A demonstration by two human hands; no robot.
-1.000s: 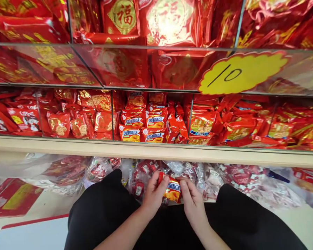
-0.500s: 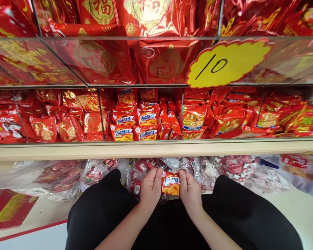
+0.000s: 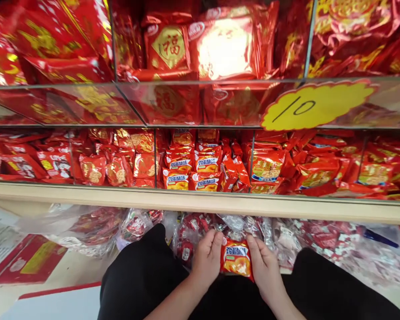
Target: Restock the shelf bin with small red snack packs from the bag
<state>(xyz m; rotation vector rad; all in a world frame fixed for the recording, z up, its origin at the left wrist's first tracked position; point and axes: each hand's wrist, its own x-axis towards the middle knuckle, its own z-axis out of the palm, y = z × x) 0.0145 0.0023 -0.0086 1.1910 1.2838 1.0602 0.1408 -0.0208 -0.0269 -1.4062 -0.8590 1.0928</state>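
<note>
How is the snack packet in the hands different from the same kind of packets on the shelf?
The held packet sits alone between the left hand and right hand, low over the lap; the shelf packets are stacked in a glass-walled compartment above. The held packet faces the camera squarely; some shelf packets lean sideways. Both share red-orange wrappers with a blue-lettered white label.

A small, shiny red-and-orange foil snack packet (image 3: 236,260) with a white-and-blue label band across its upper half and a picture of golden-yellow pastries below sits upright, its printed face turned toward the camera and tilted slightly, lower right corner dipping. It is pinched at its two side edges, the left hand (image 3: 207,258) on one side and the right hand (image 3: 266,266) on the other, held low in front of clear plastic bags, above black-clad knees.
</note>
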